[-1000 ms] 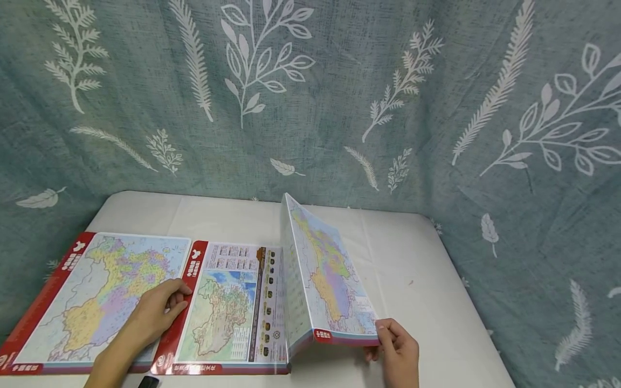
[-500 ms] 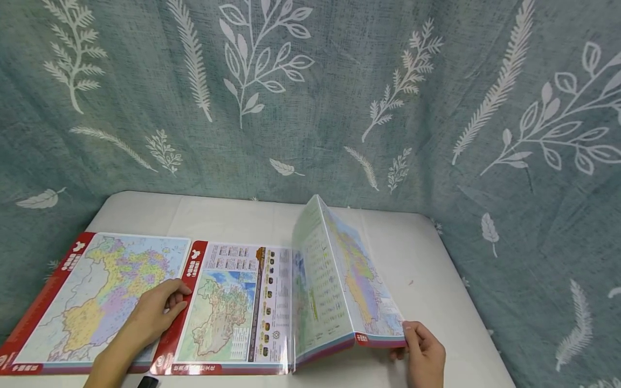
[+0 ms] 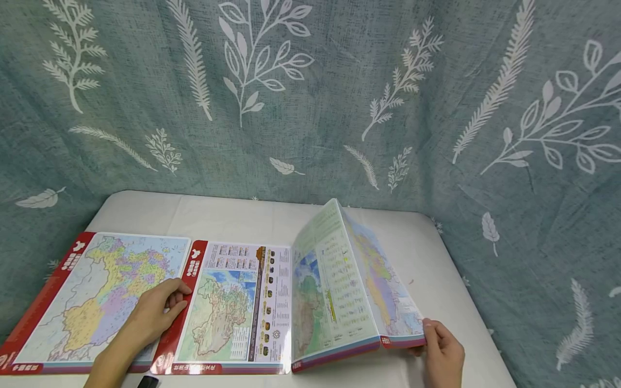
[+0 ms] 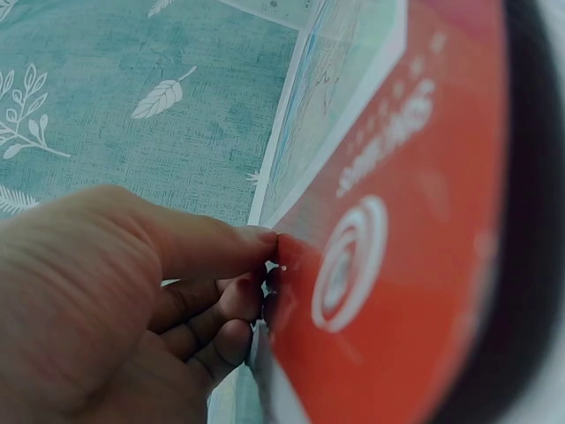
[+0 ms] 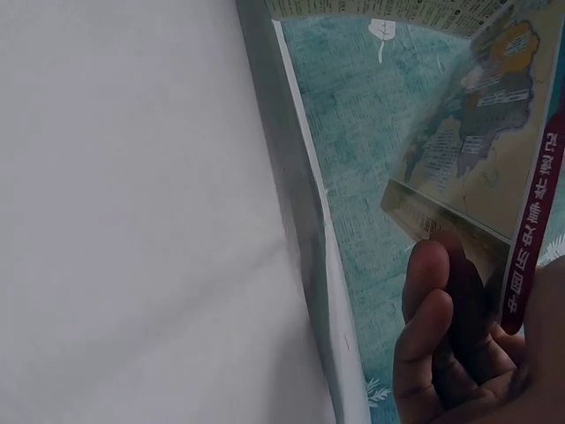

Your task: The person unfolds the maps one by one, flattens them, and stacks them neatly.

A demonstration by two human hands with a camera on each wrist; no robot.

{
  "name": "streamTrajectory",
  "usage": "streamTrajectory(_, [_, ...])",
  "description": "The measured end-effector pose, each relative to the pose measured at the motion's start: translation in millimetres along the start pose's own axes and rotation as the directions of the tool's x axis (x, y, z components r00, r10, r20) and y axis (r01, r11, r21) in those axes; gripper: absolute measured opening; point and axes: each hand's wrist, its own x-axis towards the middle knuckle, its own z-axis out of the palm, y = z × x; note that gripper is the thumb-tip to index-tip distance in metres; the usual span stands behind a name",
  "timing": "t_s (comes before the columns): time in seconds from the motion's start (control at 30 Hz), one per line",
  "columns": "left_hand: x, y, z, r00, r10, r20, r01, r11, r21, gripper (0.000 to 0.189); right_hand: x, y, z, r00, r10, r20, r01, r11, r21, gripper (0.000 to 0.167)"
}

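Observation:
A folding map (image 3: 220, 318) with a red left strip lies on the table, its left panel flat. Its right-hand panels (image 3: 335, 291) stand up in a tent-like fold. On the right, my right hand (image 3: 443, 350) pinches the free lower corner between thumb and fingers; in the right wrist view the fingers (image 5: 424, 309) curl behind the printed panel. My left hand (image 3: 157, 312) reaches across a second map (image 3: 53, 318), its fingertips at the red strip's left edge. The left wrist view has the thumb (image 4: 238, 247) against that red edge, other fingers curled beside it.
Everything lies on a white-covered table (image 3: 407, 253). A small black object (image 3: 148, 382) sits at the front edge. Behind and to both sides hangs a green curtain (image 3: 310, 108) with white leaf prints.
My right hand has moved right, drawing the map's panels out from the flat part, so the fold's peak has shifted right and more of the inner page shows. The left hand stays put.

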Motion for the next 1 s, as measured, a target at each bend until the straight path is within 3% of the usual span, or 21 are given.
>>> streamTrajectory(0.2, [0.0,-0.8,0.5,1.0,0.016,-0.008,-0.016,1.0,0.011,0.024,5.9,5,-7,0.999,-0.026,-0.045,0.023,0.998,-0.065,0.046])
streamTrajectory(0.37, [-0.1,-2.1,1.6,1.0,0.016,-0.009,-0.015,1.0,0.009,0.023,10.3,10,-14,0.995,-0.003,-0.096,-0.013,0.986,-0.165,0.054])
streamTrajectory(0.57, [-0.5,-2.7,2.0,0.999,0.025,-0.02,-0.025,1.0,0.006,0.025,17.1,16,-23,0.993,0.064,-0.104,-0.076,0.99,-0.119,0.064])
streamTrajectory(0.8, [-0.3,-1.8,0.6,1.0,0.022,-0.01,-0.022,1.0,0.007,0.025,20.5,21,-28,0.994,0.086,-0.064,-0.09,0.994,-0.065,0.052])
streamTrajectory(0.9, [-0.1,-2.5,0.2,1.0,0.029,-0.008,-0.029,1.0,0.01,0.025,23.5,24,-29,0.994,0.073,-0.08,-0.084,0.985,-0.154,0.047])
streamTrajectory(1.0, [-0.3,-3.1,0.2,0.999,0.036,-0.009,-0.036,0.999,0.01,0.025,25.6,28,-31,0.99,0.062,-0.126,-0.095,0.956,-0.278,0.052])
